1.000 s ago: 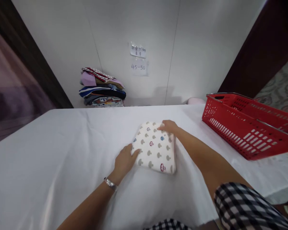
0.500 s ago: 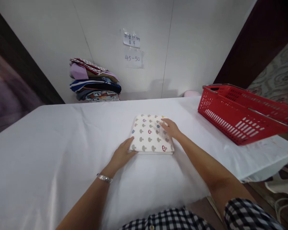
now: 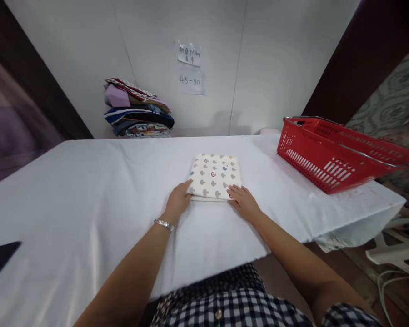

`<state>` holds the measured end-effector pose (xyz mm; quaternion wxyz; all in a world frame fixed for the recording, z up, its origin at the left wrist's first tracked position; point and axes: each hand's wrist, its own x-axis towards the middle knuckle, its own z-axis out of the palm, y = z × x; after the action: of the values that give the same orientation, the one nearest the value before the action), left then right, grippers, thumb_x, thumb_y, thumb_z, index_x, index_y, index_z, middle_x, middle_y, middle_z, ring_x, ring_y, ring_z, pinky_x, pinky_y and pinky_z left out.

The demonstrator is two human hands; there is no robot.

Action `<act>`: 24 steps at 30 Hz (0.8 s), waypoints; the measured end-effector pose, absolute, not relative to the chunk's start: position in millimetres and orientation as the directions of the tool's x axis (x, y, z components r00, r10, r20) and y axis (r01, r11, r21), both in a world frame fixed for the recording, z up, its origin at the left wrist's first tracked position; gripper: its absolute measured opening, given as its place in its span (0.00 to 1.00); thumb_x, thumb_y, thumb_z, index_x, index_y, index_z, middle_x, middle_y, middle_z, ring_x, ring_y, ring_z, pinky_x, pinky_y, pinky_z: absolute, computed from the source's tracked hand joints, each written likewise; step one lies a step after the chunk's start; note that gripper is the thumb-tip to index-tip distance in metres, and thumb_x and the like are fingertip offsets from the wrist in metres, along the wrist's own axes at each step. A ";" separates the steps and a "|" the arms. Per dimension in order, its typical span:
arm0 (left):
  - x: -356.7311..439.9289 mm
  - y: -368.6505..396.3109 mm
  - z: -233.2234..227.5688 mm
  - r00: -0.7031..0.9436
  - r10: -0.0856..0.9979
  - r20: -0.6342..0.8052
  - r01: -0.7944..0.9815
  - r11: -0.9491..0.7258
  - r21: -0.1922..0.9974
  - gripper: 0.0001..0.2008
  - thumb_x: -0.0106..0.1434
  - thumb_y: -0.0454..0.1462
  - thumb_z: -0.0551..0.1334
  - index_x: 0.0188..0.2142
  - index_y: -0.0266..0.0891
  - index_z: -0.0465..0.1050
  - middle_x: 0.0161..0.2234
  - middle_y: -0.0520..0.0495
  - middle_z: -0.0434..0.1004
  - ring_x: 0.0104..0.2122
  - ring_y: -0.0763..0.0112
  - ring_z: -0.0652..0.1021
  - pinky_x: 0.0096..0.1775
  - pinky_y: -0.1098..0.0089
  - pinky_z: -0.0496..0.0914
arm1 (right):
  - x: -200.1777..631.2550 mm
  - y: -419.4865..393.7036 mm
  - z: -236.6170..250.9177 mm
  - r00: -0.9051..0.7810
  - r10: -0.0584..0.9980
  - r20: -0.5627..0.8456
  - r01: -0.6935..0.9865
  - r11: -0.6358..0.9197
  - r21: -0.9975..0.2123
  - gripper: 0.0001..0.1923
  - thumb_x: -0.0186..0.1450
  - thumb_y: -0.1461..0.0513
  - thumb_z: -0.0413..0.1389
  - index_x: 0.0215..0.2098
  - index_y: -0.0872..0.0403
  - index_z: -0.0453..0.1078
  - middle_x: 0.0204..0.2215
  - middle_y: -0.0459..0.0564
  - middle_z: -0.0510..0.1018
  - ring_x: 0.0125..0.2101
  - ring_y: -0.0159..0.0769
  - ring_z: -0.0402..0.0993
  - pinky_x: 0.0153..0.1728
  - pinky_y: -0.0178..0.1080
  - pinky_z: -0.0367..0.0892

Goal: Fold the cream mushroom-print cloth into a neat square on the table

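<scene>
The folded cloth (image 3: 213,175), white with little printed mushrooms, lies flat on the worktop (image 3: 98,179) between the two hands, most of it reaching away beyond them. A second ago it sat askew; now its near side faces the person squarely. The right hand (image 3: 244,202) has come down from the far right corner to the near right one, fingers over the top. The left hand (image 3: 179,200) remains at the left side, by the near left corner. To my eye the pair now steadies the cloth evenly, though I can't tell whether either grip is pinching it or merely resting there.

The worktop's near edge runs just on the person's side of the hands, so there is little room that way. Left of the left hand the white cover spreads wide, as far as a dark thing (image 3: 0,259) well apart. Right of the right hand there's a gap, then the red basket (image 3: 322,150). Past the cloth, beyond the left hand, stands a fabric pile (image 3: 139,109).
</scene>
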<state>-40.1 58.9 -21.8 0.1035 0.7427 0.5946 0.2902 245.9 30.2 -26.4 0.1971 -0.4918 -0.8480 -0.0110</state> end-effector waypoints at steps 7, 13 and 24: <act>-35.9 46.6 -12.4 0.021 0.967 0.254 0.903 -0.127 0.411 0.25 0.61 0.34 0.54 0.59 0.45 0.61 0.52 0.47 0.71 0.49 0.62 0.71 0.49 0.64 0.67 | 245.8 27.6 -23.2 -0.452 0.832 0.322 0.834 0.522 -0.179 0.20 0.67 0.61 0.49 0.57 0.52 0.63 0.59 0.53 0.65 0.60 0.43 0.57 0.59 0.53 0.52; -35.2 30.9 -0.5 0.046 0.966 0.255 0.955 -0.118 0.273 0.23 0.62 0.35 0.52 0.57 0.46 0.64 0.43 0.48 0.75 0.43 0.63 0.73 0.43 0.65 0.67 | 249.9 30.6 -27.2 -0.469 0.818 0.333 0.811 0.548 -0.206 0.20 0.67 0.62 0.48 0.57 0.51 0.63 0.58 0.53 0.65 0.60 0.41 0.57 0.59 0.53 0.51; -41.2 23.0 1.0 0.080 0.978 0.194 0.892 -0.157 0.424 0.26 0.59 0.32 0.54 0.57 0.44 0.64 0.57 0.47 0.66 0.55 0.63 0.67 0.52 0.64 0.65 | 251.7 31.5 -29.4 -0.510 0.782 0.358 0.791 0.590 -0.162 0.19 0.67 0.64 0.48 0.56 0.52 0.65 0.57 0.54 0.67 0.59 0.41 0.60 0.59 0.54 0.52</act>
<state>-41.2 23.0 1.0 0.0978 0.7284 0.6417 0.2192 251.7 31.5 -29.4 0.2003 -0.4525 -0.8689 -0.0111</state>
